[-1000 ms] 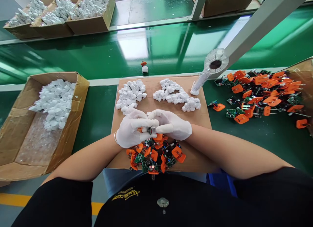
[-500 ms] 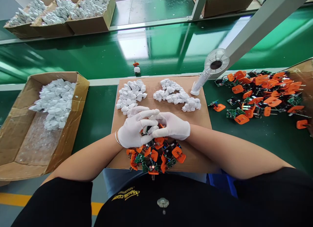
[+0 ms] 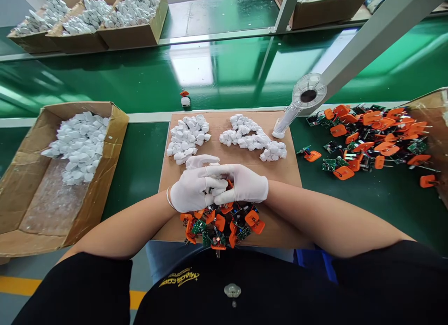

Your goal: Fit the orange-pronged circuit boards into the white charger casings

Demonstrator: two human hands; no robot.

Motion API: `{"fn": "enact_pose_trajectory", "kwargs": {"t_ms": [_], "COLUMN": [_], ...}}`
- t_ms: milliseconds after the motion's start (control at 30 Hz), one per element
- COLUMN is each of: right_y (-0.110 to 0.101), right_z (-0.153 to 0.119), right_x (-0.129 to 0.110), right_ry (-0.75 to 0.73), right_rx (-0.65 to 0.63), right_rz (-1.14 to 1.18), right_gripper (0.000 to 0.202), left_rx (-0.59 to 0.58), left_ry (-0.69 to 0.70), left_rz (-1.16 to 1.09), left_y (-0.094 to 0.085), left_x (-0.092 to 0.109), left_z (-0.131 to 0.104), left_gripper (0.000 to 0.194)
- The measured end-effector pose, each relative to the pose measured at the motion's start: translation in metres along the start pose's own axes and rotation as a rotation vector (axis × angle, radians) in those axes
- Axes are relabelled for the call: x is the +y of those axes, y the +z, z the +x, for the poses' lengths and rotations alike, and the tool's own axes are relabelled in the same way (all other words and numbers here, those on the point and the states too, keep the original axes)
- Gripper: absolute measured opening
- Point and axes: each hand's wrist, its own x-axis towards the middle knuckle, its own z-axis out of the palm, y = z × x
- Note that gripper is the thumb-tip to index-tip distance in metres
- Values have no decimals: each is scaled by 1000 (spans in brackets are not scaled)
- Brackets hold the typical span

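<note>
Cardboard sheet [image 3: 276, 229]: under both my hands
Circuit-board pile [image 3: 220, 223]: green and orange, between my hands and body
White lumps [image 3: 189, 134]: beyond my fingers
Left hand [image 3: 192, 187]: gloved, grasping a small board [image 3: 210, 190]
Right hand [image 3: 247, 183]: gloved, grasping it too, touching my left
Small board: between my fingers, mostly hidden

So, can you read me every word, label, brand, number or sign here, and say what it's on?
Yellow lettering on the black shirt: too distorted to read for certain; its finer line is too small.
Green circuit boards: any markings are too small to read.
Cardboard boxes: none I can make out.
</note>
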Motion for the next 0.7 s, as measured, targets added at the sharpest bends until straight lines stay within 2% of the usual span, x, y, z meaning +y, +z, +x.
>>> {"fn": "enact_pose_trajectory", "kwargs": {"t_ms": [133,200,300,367,467,567,633,700], "right_y": [-1,-1,0,1,1,-1,-3,-4], "right_z": [-1,-1,-3,-4,-3,-1,-1,-1], "right_x": [-1,-1,-1,0,-1,-6,-11,-15], "right_ry": [11,32,71,91,77,35,56,96], "right_rx": [-19,10,46,78,112,-19,-134,-189], "right_rz": [88,89,92,106,118,257,405,510], "right_gripper": [59,49,36,38,39,42,50,54], "left_rx": [59,75,116,150,202,220,199,162], "left_ry": [255,277,240,219,234,250,242,222], "left_rz": [132,145,111,105,125,70,1,-60], "left_y": [-1,-2,-2,-2,-2,-4,-7,-10], "left_x": [1,4,8,9,8,7,8,10], "left_z": [3,5,8,9,9,10,10,9], "left_gripper": [13,15,25,32,31,29,34,39]}}
